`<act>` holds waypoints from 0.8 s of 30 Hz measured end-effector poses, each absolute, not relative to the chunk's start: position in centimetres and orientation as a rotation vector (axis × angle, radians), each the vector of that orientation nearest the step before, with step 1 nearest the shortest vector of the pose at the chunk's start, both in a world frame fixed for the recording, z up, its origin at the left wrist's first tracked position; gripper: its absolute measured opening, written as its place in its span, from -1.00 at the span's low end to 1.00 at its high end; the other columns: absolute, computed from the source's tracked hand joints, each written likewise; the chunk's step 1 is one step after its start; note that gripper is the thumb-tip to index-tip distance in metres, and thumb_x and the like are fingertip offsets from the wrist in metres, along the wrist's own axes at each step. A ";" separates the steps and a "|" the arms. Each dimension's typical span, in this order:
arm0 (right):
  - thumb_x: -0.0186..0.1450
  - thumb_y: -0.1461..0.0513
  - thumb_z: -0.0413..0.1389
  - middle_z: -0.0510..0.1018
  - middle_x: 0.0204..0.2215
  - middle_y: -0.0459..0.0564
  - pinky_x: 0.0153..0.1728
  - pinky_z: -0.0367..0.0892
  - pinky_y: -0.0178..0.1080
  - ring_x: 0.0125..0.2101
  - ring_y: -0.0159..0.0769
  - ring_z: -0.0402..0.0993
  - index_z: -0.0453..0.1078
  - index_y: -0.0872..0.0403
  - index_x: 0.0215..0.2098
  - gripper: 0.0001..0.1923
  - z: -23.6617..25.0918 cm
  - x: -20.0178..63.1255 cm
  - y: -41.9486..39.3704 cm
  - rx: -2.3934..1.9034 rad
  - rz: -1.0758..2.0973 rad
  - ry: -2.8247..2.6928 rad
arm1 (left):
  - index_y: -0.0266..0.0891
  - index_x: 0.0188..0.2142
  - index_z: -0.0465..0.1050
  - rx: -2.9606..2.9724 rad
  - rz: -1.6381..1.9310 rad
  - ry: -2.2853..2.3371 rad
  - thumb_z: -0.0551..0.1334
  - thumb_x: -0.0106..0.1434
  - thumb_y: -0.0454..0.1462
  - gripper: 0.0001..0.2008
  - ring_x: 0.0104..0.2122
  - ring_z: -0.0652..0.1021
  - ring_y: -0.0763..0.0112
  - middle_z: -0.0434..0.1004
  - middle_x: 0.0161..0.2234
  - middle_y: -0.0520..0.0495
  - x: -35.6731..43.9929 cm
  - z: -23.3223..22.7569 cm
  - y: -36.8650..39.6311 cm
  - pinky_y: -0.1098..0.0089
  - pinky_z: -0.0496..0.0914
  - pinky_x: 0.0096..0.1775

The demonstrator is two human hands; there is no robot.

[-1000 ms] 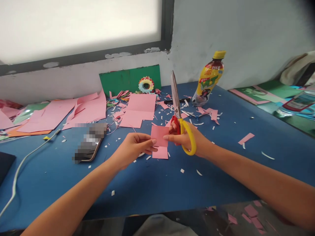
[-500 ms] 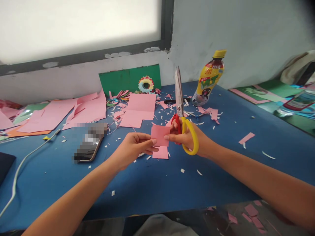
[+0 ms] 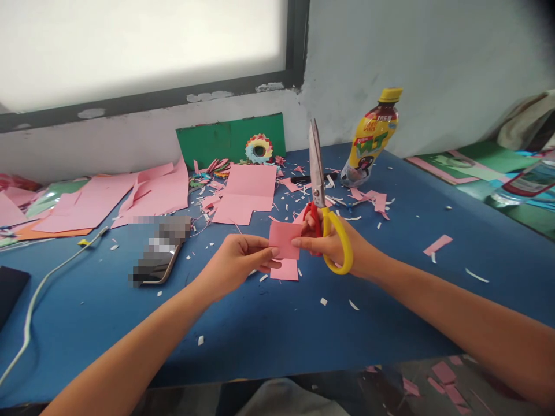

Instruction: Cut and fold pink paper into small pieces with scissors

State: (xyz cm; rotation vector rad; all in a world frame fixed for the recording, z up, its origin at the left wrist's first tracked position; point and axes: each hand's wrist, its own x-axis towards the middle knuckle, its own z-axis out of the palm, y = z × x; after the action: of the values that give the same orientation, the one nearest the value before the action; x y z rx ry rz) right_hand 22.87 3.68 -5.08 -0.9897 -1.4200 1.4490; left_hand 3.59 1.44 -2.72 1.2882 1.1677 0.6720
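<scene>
Both hands hold a small pink paper square (image 3: pixel 284 238) above the blue table (image 3: pixel 269 323). My left hand (image 3: pixel 236 266) pinches its left edge between thumb and fingers. My right hand (image 3: pixel 336 242) pinches its right edge and also holds red-and-yellow scissors (image 3: pixel 323 202), whose closed blades point straight up. Another small pink piece (image 3: pixel 285 270) lies flat on the table just below the held square.
A phone (image 3: pixel 158 251) and a white cable (image 3: pixel 47 283) lie to the left. Large pink sheets (image 3: pixel 113 199) and a folded pink sheet (image 3: pixel 245 193) sit farther back, near green card (image 3: pixel 229 138). A yellow drink bottle (image 3: pixel 368 138) stands at the back right. Paper scraps litter the table.
The scissors have swung from leaning left to upright, and the right hand shifted slightly right. The pink square stays held between both hands.
</scene>
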 end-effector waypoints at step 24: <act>0.03 0.11 0.22 0.29 -0.58 -0.24 -0.54 0.37 -0.33 -0.56 -0.43 0.39 0.08 0.05 -0.44 -0.62 -5.9 20.4 1.3 -1.017 1.402 -1.511 | -0.28 -0.53 0.40 3.179 0.850 1.560 0.16 0.15 -0.38 -0.86 -0.65 0.47 0.37 0.45 -0.66 0.03 4.8 -4.0 -1.0 0.41 0.16 -0.61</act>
State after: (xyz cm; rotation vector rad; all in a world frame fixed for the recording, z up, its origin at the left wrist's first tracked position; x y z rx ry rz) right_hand 20.44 1.25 -5.95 -1.0172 -1.5105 1.4019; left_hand 4.77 -0.96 -3.98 3.1792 1.5598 0.8500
